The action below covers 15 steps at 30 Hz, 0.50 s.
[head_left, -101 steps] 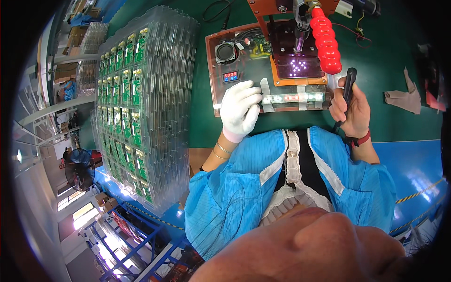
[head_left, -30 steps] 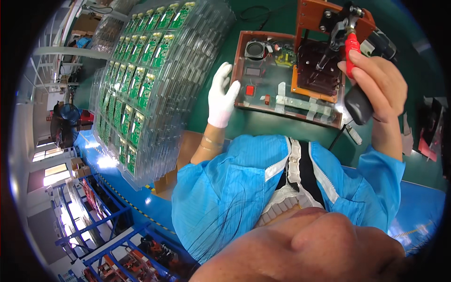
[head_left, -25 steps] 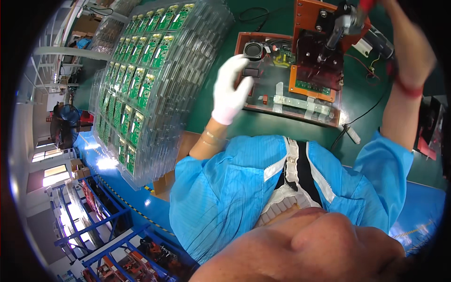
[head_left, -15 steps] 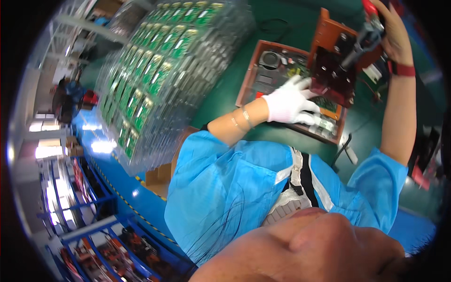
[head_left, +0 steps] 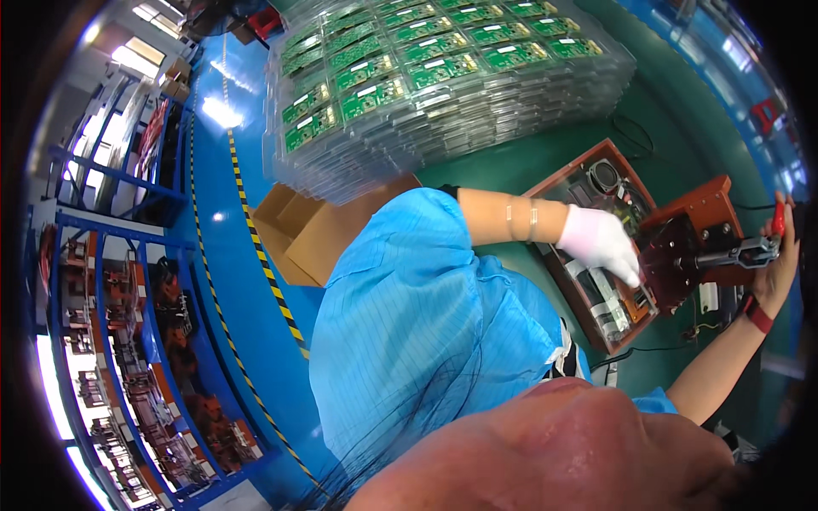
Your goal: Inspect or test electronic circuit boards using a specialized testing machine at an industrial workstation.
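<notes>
My left hand (head_left: 601,243), in a white glove, reaches over the test fixture (head_left: 562,274), a reddish-brown framed box with electronic parts inside. Its fingers are drawn together and bent down beside the dark translucent press plate (head_left: 669,260); whatever they may pinch is hidden. My bare right hand (head_left: 777,271), with a dark red wristband, is closed round the red handle (head_left: 778,220) of a metal toggle clamp (head_left: 740,254). This clamp is mounted on an orange-brown upright bracket (head_left: 694,209) and joins the press plate.
Stacked clear plastic trays (head_left: 460,128) with green circuit boards stand on the green table to the left. An open cardboard box (head_left: 311,230) sits below them. Farther left are a blue floor with striped tape and blue shelving (head_left: 141,230) full of fixtures. A black cable (head_left: 635,351) lies near the fixture.
The view has turned, so the scene sits differently. My left hand's spread fingers have drawn together near the press plate. The clamp handle stays in my right hand.
</notes>
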### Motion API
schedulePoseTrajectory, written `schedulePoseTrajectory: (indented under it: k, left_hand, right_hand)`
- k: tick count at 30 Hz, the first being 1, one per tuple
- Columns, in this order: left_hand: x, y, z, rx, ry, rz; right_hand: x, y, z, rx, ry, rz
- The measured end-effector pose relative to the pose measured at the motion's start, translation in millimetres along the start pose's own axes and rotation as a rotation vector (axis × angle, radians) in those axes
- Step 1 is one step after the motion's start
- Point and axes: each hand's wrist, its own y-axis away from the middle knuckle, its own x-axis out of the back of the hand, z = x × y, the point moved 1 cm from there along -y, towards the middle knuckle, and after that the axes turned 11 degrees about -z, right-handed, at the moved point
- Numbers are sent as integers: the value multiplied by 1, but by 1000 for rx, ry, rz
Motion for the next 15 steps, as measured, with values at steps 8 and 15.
schedulePoseTrajectory:
  k: [8,15]
  left_hand:
    - [150,173,46,619,-259,338]
    - [295,415,92,1770,-682,276]
  right_hand:
    - [19,-10,-1,-125,-56,-162]
    - [-4,-1,-6,-80,-24,7]
